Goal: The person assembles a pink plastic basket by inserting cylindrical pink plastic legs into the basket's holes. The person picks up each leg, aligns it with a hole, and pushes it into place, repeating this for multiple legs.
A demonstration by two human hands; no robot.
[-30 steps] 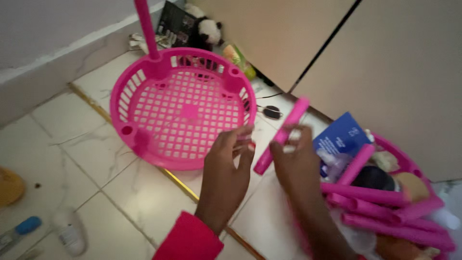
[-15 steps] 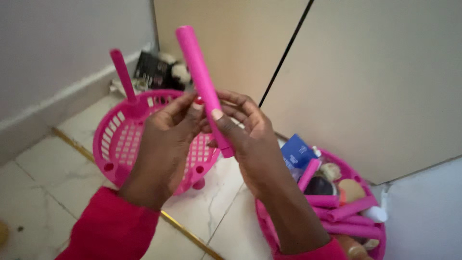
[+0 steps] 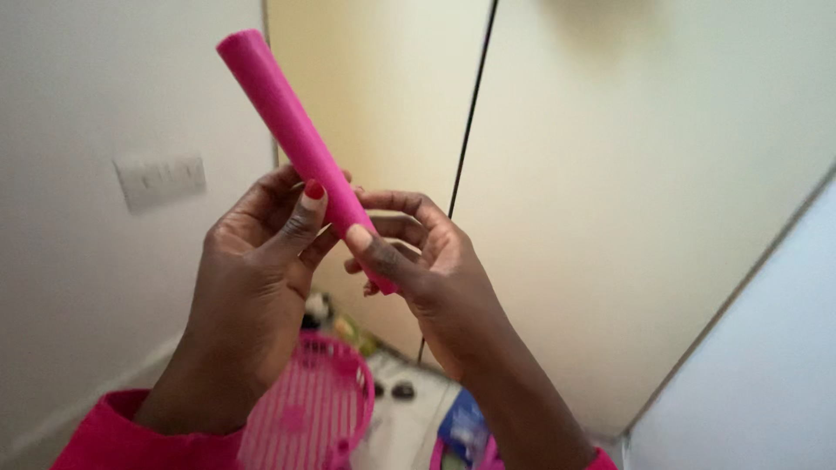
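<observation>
- Both hands are raised in front of the cream cupboard doors (image 3: 610, 174), meeting around the lower end of a bright pink plastic tube (image 3: 300, 148).
- Left hand (image 3: 252, 270): its fingers curl round the tube from the left, and the thumb, with a red-painted nail, presses on the tube's front, so the hand is closed on the tube.
- Right hand (image 3: 427, 270): it pinches the tube's bottom end between thumb and bent fingers, just below and right of the left thumb; the two hands are touching or nearly so.
- Long axis of the tube: tilted, running from the lower end inside the hands up and to the left, with the free end well above both hands near the white wall (image 3: 104, 87). Most of its length stands clear of the grip.
- Both hands are on it; the right holds the very end, the left sits slightly higher up the shaft.
- Below, on the floor, a round pink plastic lattice basket (image 3: 305, 418) shows between the forearms, well apart from the tube.
- Red sleeves (image 3: 113, 435) cover both wrists.
</observation>
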